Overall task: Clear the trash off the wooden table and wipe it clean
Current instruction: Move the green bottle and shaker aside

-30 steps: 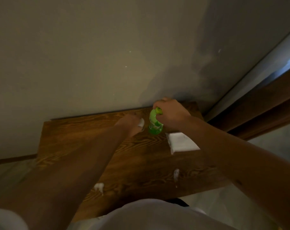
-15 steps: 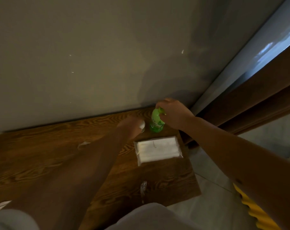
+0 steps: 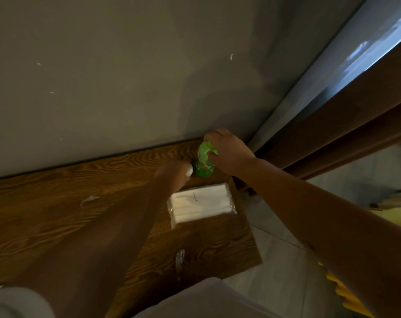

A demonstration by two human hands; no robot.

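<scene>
Right hand [image 3: 229, 152] has its grip wrapped round the top of the green bottle [image 3: 203, 165], standing at the worktop's [image 3: 57, 216] far right corner by the wall. Left hand [image 3: 175, 174] pinches a white scrap [image 3: 189, 171] beside it. Tissue pack [image 3: 200, 204] lies just in front; more scraps [image 3: 88, 200] dot the wood.

The bench [image 3: 57, 216] is dark wood with bold, wavy grain and a soft sheen. The green bottle [image 3: 203, 165] looks like glossy plastic — the tissue pack [image 3: 200, 204] wears clear, shiny film over matt white paper. Behind, the wall [image 3: 126, 76] is matt painted plaster.
</scene>
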